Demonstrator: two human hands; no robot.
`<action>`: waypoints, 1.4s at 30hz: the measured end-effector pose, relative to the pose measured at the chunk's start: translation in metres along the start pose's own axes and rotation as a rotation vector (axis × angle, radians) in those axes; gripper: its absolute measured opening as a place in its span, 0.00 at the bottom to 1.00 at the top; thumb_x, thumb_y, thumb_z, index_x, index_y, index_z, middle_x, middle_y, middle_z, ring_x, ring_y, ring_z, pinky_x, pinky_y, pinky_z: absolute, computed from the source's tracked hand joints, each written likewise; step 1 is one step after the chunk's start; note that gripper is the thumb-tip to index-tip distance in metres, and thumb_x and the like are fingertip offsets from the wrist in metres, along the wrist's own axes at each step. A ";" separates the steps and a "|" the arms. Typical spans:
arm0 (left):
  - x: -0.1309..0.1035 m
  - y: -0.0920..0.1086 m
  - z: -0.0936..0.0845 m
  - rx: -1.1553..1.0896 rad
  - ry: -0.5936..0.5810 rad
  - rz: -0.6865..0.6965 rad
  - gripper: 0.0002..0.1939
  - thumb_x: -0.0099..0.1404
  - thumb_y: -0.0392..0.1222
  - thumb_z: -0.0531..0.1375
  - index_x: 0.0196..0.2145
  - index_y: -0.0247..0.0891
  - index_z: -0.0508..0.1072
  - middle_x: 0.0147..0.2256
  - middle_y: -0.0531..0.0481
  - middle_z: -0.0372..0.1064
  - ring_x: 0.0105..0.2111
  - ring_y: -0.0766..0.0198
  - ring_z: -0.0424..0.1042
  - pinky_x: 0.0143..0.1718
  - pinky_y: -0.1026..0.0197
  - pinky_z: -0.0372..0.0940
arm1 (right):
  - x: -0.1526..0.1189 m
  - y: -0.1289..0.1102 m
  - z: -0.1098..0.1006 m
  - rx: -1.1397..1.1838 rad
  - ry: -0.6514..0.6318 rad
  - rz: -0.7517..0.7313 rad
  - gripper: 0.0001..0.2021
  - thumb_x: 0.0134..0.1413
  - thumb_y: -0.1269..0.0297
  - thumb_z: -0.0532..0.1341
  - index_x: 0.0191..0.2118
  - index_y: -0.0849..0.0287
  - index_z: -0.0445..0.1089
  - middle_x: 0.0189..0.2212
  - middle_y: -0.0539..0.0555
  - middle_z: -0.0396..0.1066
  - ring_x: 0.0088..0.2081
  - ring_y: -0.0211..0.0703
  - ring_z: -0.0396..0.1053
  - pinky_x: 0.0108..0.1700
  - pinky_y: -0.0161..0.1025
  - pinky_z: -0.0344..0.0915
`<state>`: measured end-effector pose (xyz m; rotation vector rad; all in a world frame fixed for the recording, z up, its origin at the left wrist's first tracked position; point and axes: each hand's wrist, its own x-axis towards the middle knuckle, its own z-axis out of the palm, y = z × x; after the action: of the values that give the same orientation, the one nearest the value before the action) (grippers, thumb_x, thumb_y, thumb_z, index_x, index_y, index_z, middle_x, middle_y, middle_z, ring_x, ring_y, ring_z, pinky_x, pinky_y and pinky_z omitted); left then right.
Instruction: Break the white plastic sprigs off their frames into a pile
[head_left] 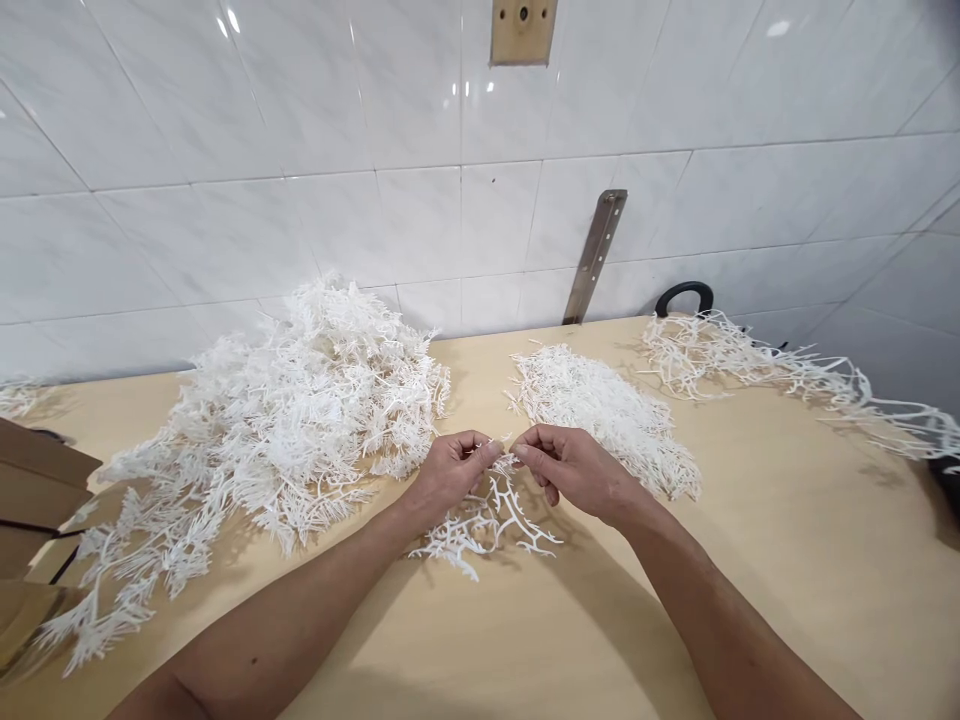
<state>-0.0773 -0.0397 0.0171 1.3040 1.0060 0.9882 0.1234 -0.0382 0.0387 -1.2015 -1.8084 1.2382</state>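
Note:
Both hands meet over the middle of the table, thumbs and fingertips pinched close together. A white branching plastic sprig (pixel 504 505) hangs below them, its lower twigs spreading just above or onto the tabletop. My left hand (pixel 455 468) is closed on the upper part of this sprig. My right hand (pixel 568 465) pinches at a thin white tip beside the left thumb; what exactly lies between its fingers is too small to make out. Left of my hands rises a large heap of white feathery sprigs (pixel 315 390). Beyond my right hand lies a flatter pile of small white twigs (pixel 600 410).
Bare white stems (pixel 795 375) trail along the right side of the table (pixel 787 560). Behind them stands a black curved handle (pixel 684 290). A metal strip (pixel 596 255) leans on the tiled wall (pixel 420 230). A cardboard box (pixel 41 490) is at the left edge.

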 end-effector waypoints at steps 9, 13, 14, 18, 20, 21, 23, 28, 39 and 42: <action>-0.002 0.005 0.002 -0.053 -0.117 -0.053 0.22 0.57 0.58 0.66 0.26 0.34 0.67 0.18 0.59 0.53 0.18 0.74 0.51 0.20 0.67 0.47 | 0.004 0.008 0.000 0.102 0.055 0.015 0.14 0.56 0.51 0.63 0.34 0.58 0.72 0.20 0.46 0.64 0.19 0.34 0.64 0.22 0.33 0.63; -0.002 0.003 0.001 -0.082 -0.122 -0.072 0.22 0.54 0.56 0.68 0.28 0.33 0.69 0.20 0.58 0.55 0.20 0.74 0.53 0.22 0.66 0.50 | 0.003 0.006 0.000 0.119 0.041 0.032 0.16 0.57 0.49 0.61 0.33 0.58 0.72 0.18 0.46 0.65 0.19 0.34 0.64 0.23 0.33 0.64; -0.002 0.003 0.000 -0.088 -0.118 -0.076 0.22 0.54 0.56 0.68 0.28 0.33 0.70 0.20 0.58 0.55 0.20 0.74 0.53 0.22 0.66 0.50 | 0.003 0.006 0.000 0.125 0.033 0.040 0.16 0.58 0.49 0.61 0.33 0.59 0.72 0.18 0.46 0.65 0.19 0.34 0.64 0.23 0.33 0.64; -0.001 0.002 0.000 -0.105 -0.115 -0.106 0.22 0.55 0.57 0.67 0.29 0.34 0.69 0.19 0.59 0.53 0.18 0.74 0.51 0.21 0.67 0.47 | 0.003 0.005 -0.001 0.168 0.020 0.067 0.17 0.60 0.49 0.59 0.33 0.59 0.73 0.18 0.47 0.67 0.19 0.34 0.64 0.23 0.34 0.65; -0.002 0.004 0.000 -0.104 -0.108 -0.120 0.22 0.55 0.57 0.67 0.30 0.34 0.69 0.19 0.59 0.53 0.18 0.74 0.50 0.21 0.67 0.45 | 0.003 0.005 -0.002 0.181 0.017 0.063 0.17 0.60 0.49 0.59 0.34 0.60 0.73 0.20 0.48 0.68 0.19 0.34 0.64 0.23 0.34 0.65; -0.002 0.006 0.000 -0.100 -0.104 -0.125 0.22 0.55 0.57 0.67 0.30 0.34 0.69 0.19 0.60 0.53 0.18 0.75 0.49 0.20 0.67 0.44 | 0.003 0.005 -0.002 0.180 0.014 0.055 0.17 0.60 0.49 0.59 0.35 0.60 0.73 0.20 0.48 0.69 0.19 0.34 0.65 0.24 0.34 0.66; -0.003 0.008 0.001 -0.089 -0.095 -0.128 0.22 0.55 0.57 0.67 0.29 0.35 0.68 0.18 0.60 0.52 0.17 0.75 0.48 0.20 0.67 0.42 | 0.003 0.006 -0.004 0.168 0.003 0.034 0.16 0.60 0.50 0.60 0.37 0.59 0.73 0.20 0.48 0.69 0.20 0.35 0.65 0.24 0.35 0.67; -0.004 0.012 0.003 -0.114 -0.091 -0.132 0.22 0.54 0.56 0.67 0.24 0.36 0.64 0.17 0.61 0.50 0.16 0.76 0.44 0.19 0.66 0.39 | 0.001 0.003 -0.005 0.009 0.004 -0.040 0.11 0.56 0.55 0.63 0.40 0.56 0.74 0.28 0.50 0.72 0.23 0.37 0.68 0.25 0.36 0.69; -0.003 0.016 0.004 -0.149 -0.087 -0.180 0.22 0.53 0.52 0.67 0.21 0.37 0.59 0.16 0.62 0.46 0.16 0.77 0.41 0.18 0.64 0.34 | 0.000 -0.001 0.002 -0.396 0.134 -0.406 0.07 0.60 0.66 0.58 0.33 0.56 0.72 0.36 0.54 0.73 0.30 0.38 0.69 0.32 0.36 0.68; -0.004 0.017 0.005 -0.161 -0.087 -0.193 0.22 0.53 0.52 0.68 0.21 0.37 0.60 0.16 0.62 0.46 0.15 0.77 0.41 0.18 0.64 0.33 | -0.001 0.001 0.003 -0.426 0.112 -0.369 0.06 0.60 0.66 0.56 0.35 0.56 0.71 0.36 0.54 0.73 0.30 0.38 0.69 0.33 0.37 0.67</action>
<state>-0.0736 -0.0443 0.0337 1.0863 0.9462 0.8405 0.1219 -0.0399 0.0369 -1.0581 -2.1519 0.5858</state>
